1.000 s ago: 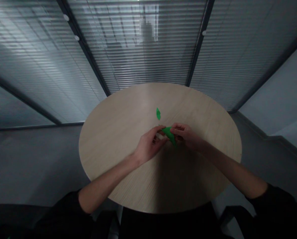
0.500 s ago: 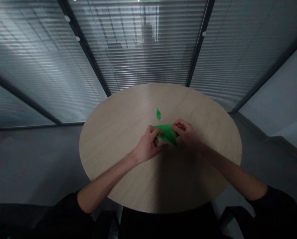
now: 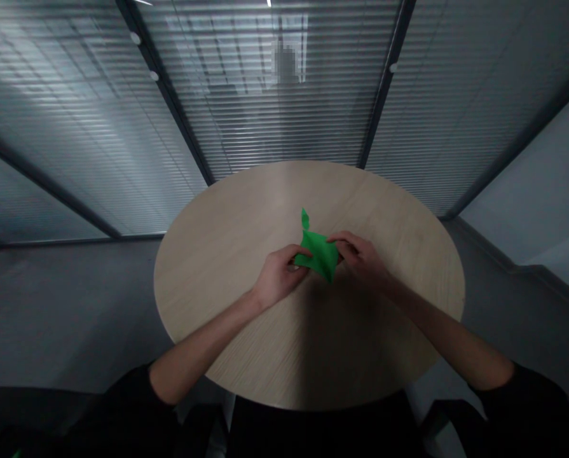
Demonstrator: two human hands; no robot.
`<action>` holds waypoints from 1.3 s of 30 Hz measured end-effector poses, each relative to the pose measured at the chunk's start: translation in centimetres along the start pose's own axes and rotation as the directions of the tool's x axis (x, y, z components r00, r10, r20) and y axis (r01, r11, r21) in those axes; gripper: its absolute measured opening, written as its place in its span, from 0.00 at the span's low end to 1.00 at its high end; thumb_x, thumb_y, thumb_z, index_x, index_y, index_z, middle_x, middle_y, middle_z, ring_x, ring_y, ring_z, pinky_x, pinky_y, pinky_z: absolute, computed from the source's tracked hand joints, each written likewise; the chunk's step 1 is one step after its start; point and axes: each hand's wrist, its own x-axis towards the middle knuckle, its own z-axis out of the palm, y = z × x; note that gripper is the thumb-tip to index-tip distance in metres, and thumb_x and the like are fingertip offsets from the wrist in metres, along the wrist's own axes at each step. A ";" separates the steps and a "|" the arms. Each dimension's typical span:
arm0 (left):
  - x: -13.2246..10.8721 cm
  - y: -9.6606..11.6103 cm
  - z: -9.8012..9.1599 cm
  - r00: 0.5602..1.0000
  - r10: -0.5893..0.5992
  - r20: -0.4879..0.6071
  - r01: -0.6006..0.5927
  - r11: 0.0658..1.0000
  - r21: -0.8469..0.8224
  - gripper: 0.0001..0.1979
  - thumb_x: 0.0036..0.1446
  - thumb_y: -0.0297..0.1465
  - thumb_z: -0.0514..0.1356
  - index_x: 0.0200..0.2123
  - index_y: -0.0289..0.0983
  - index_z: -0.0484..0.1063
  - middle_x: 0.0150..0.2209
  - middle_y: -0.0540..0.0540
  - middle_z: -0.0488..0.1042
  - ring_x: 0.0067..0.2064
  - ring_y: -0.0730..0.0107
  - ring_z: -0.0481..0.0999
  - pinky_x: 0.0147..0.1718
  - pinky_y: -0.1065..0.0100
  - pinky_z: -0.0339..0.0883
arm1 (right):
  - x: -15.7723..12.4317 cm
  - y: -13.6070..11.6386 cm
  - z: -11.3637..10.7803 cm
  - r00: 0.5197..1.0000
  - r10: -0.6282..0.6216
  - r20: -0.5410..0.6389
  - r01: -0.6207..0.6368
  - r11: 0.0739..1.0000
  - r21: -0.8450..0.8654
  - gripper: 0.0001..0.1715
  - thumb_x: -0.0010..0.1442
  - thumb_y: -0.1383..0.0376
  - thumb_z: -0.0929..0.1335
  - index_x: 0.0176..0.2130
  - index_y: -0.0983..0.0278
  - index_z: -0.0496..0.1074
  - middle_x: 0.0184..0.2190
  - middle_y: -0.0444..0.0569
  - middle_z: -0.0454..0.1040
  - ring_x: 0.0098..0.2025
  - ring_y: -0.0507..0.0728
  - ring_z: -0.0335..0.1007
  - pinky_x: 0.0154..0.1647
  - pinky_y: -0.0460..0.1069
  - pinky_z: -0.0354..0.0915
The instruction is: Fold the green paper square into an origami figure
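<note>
A folded piece of green paper is pinched between the person's 2 hands, over the middle of the table and a little toward its far side. It makes a rough diamond, with 1 point aimed down toward the person. A small green tip sticks up from its upper left edge, touching the paper, though I can't tell from here whether it's part of the same sheet or a separate scrap. The left hand has its grip closed on the paper's left side, fingers curled over the edge. The right hand has its grip closed on the right side, with its fingers lying across the corner. Between them, the paper hides whatever the fingertips are doing underneath. Both bare forearms angle in from the lower corners, coming out of black sleeves. The table is round and pale wood, with a fine grain and a soft shadow below the hands. Past its far edge stands a glass wall with dark frames and horizontal blinds, and a blurred patch shows high up on it. Grey floor runs around the table.
</note>
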 end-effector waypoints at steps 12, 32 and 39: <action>0.5 -1.5 -0.3 0.988 -0.121 0.100 0.142 0.961 -0.239 0.09 0.56 0.30 0.66 0.41 0.35 0.78 0.31 0.48 0.79 0.28 0.72 0.75 0.27 0.73 0.67 | -0.1 1.1 -0.7 0.949 -0.282 0.141 0.306 0.931 -0.198 0.18 0.54 0.71 0.68 0.41 0.56 0.82 0.36 0.47 0.79 0.34 0.56 0.73 0.38 0.52 0.69; 0.7 0.5 -0.1 0.986 -0.154 -0.060 0.122 0.923 -0.366 0.14 0.56 0.32 0.69 0.45 0.35 0.75 0.36 0.46 0.82 0.26 0.76 0.77 0.26 0.75 0.73 | -0.9 -1.0 0.7 1.000 0.012 -0.027 -0.010 0.997 0.073 0.13 0.58 0.58 0.76 0.43 0.58 0.78 0.36 0.48 0.81 0.34 0.56 0.77 0.35 0.50 0.72; 0.5 0.6 0.7 0.979 -0.204 -0.001 0.169 0.815 -0.554 0.23 0.54 0.27 0.68 0.52 0.38 0.67 0.41 0.46 0.80 0.28 0.76 0.79 0.25 0.76 0.72 | -0.8 -1.4 1.4 0.979 0.200 0.035 -0.198 0.906 0.374 0.24 0.52 0.53 0.80 0.43 0.60 0.73 0.31 0.45 0.78 0.28 0.53 0.75 0.30 0.49 0.72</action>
